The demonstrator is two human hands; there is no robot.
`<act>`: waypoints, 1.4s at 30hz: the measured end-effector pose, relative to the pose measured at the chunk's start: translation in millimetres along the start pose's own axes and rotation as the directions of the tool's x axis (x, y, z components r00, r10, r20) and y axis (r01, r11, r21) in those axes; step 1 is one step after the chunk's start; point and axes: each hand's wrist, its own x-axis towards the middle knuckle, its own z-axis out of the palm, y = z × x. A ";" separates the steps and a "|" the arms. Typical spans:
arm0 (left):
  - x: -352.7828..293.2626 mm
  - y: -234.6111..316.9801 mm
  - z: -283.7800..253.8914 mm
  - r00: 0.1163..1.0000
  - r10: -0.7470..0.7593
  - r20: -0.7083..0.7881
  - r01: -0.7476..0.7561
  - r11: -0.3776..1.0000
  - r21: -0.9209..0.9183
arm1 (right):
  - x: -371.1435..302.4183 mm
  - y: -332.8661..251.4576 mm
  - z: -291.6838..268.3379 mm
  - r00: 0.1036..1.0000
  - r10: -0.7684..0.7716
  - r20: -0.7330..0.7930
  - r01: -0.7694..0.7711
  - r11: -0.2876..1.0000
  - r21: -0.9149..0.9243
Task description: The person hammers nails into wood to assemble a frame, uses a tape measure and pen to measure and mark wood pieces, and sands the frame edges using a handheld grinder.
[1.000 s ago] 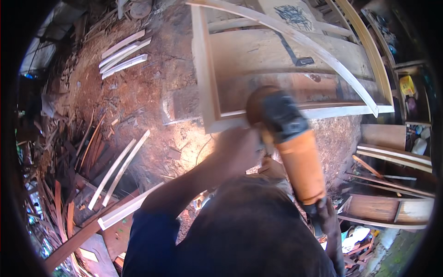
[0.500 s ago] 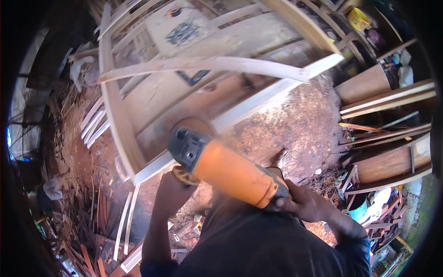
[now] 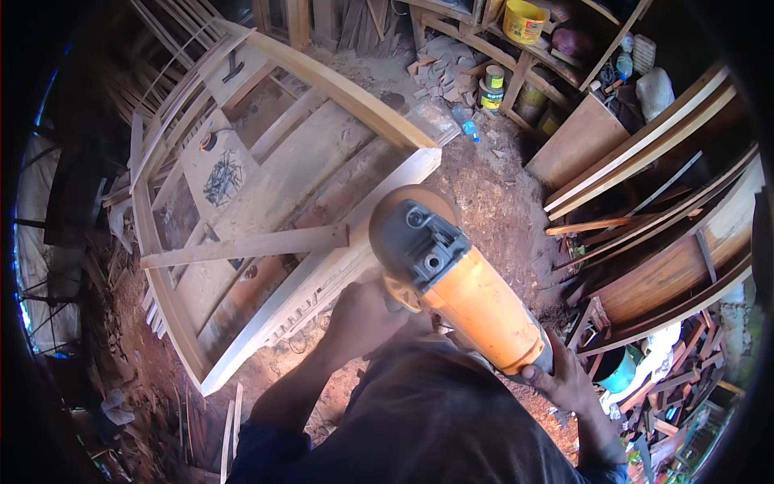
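Left hand [image 3: 367,317] grips side handle [image 3: 402,295] of orange grinder [image 3: 484,306]; right hand [image 3: 566,381] wraps its rear. Wooden frame [image 3: 314,278] ahead of left hand.

Left hand [image 3: 369,316] out front, a bit farther out than the right, fingers curled into a firm grip, back of hand up, fingertips hidden. Left forearm [image 3: 300,385] runs from near left toward far right. Right hand [image 3: 567,377] nearer, on the right, wrapped in a grip, thumb [image 3: 535,375] pointing left. Right forearm [image 3: 603,436] angles in from near right. Torso [image 3: 435,419] near, between both arms.
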 end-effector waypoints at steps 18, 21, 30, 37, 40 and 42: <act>176.5 24.7 6.2 0.991 -0.075 0.108 0.073 0.997 0.020 | 175.5 -30.2 -138.4 0.972 0.154 0.179 -0.155 0.988 -0.013; 193.9 29.0 16.3 0.990 -0.119 0.080 0.123 0.991 -0.051 | 202.4 -31.7 -160.7 0.977 0.099 0.191 -0.100 0.995 -0.002; 249.1 29.7 11.4 0.911 -0.409 -0.054 0.394 0.903 -0.173 | 357.7 -62.2 -227.4 0.872 0.018 0.489 -0.012 1.000 -0.015; 355.0 18.4 -56.7 0.690 -0.589 -0.420 0.488 0.808 -0.330 | 565.3 -170.4 -272.6 0.796 0.063 0.602 0.118 0.959 -0.256; 404.0 -20.1 -90.4 0.573 -0.588 -0.571 0.455 0.807 -0.375 | 637.6 -234.7 -259.6 0.799 0.024 0.600 0.262 0.885 -0.384; 407.8 -12.4 -119.4 0.614 -0.661 -0.432 0.437 0.740 -0.511 | 654.3 -258.9 -252.6 0.759 0.028 0.650 0.245 0.913 -0.326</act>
